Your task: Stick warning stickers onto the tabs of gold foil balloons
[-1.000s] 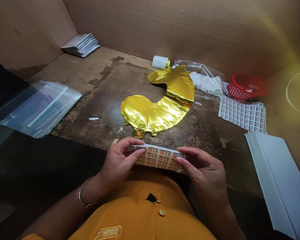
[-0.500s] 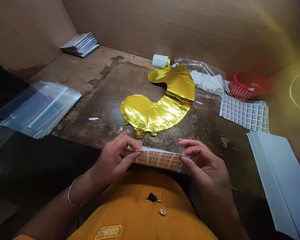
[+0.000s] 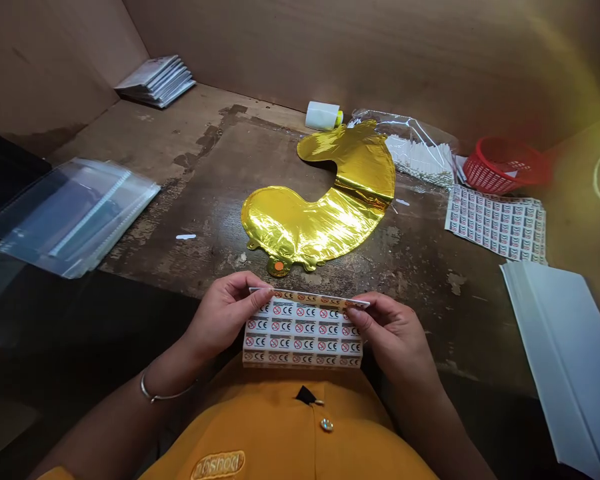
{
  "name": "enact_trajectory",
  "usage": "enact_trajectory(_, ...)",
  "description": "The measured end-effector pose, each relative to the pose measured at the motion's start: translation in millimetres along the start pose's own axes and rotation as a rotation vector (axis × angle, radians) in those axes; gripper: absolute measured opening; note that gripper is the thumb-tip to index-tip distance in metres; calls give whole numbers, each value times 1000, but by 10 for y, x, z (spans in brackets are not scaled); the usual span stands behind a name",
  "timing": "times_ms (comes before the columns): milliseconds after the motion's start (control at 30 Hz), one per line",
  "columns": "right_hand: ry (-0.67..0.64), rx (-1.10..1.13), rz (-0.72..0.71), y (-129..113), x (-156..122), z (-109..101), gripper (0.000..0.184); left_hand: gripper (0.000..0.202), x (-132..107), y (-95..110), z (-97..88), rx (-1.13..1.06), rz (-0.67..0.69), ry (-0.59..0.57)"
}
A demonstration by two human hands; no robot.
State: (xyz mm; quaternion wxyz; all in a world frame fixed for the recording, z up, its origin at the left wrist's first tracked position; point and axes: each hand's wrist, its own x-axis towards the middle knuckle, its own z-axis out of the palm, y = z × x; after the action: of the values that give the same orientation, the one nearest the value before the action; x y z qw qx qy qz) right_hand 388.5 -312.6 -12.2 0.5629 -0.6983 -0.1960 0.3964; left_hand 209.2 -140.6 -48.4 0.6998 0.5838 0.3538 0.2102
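Between my two hands is a sticker sheet (image 3: 303,328) printed with rows of CE marks and red crossed-out circles. Its top edge is folded over. My left hand (image 3: 225,313) pinches the top left corner between thumb and fingers. At the top right corner, my right hand (image 3: 393,330) grips the sheet the same way. The sheet hangs in front of my orange shirt, at the table's near edge. Just beyond it lies a flat gold foil balloon (image 3: 325,230), curved, with an orange dot on its bottom tab.
Clear plastic sleeves (image 3: 80,213) lie at the left, and a stack of packets (image 3: 157,80) at the back left. Toward the right are a white roll (image 3: 322,115), a bag of white sticks (image 3: 420,157), a red basket (image 3: 500,167), more sticker sheets (image 3: 497,223) and white card (image 3: 560,333).
The sticker sheet has tilted so its printed face shows more fully. My right fingers have closed onto its corner, and my left fingers have settled on the other. The balloon stays in place.
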Motion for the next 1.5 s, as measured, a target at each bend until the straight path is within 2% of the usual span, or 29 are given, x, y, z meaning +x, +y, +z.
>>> enact_trajectory(133, 58, 110, 71, 116, 52, -40, 26, 33, 39, 74, -132, 27, 126, 224)
enact_trajectory(200, 86, 137, 90, 150, 74, -49, 27, 27, 14, 172, -144, 189, 272, 271)
enact_trajectory(267, 69, 144, 104, 158, 82, -17, 26, 37, -30, 271, -100, 472, 477, 213)
enact_trajectory(333, 26, 147, 108, 151, 70, 59, 25, 47, -64, 349, -13, 768, 659, 107)
enact_trajectory(400, -8, 125, 91, 142, 47, 155, 24, 47, -62, 407, 86, 952, 731, -5)
enact_trajectory(500, -10, 41, 24, 136, 21, 257, 22, 28, 15, 468, 187, 996, 641, -234)
enact_trajectory(567, -54, -59, -17, 124, 24, 260, 21, 11, 83, 491, 207, 958, 495, -369)
enact_trajectory(633, -109, -195, -81, 90, 47, 214, 19, 10, 135, 498, 197, 907, 355, -438)
enact_trajectory(733, -126, -417, -242, -12, 102, 127, 22, 9, 172, 485, 161, 823, 247, -481)
enact_trajectory(800, -138, -542, -314, -85, 137, 105, 15, 11, 185, 473, 145, 786, 219, -508)
enact_trajectory(867, -155, -604, -329, -128, 159, 124, 11, 13, 204, 465, 143, 767, 233, -520)
enact_trajectory(967, -153, -570, -282, -110, 166, 187, 14, 15, 242, 457, 163, 741, 251, -541)
enact_trajectory(1067, -149, -591, -291, -52, 174, 213, 13, 14, 268, 451, 185, 705, 186, -544)
enact_trajectory(1100, -134, -637, -351, -42, 184, 209, 11, 14, 272, 452, 188, 694, 151, -546)
enact_trajectory(1200, -59, -835, -658, -63, 233, 185, 16, 17, 277, 458, 181, 656, 44, -574)
enact_trajectory(1267, -67, -931, -810, -106, 268, 184, 17, 17, 282, 457, 171, 630, 2, -586)
enact_trajectory(1367, -126, -969, -888, -166, 295, 213, 11, 17, 298, 433, 158, 598, -12, -588)
enact_trajectory(1500, -119, -993, -987, -163, 293, 239, 12, 16, 321, 388, 147, 536, -31, -593)
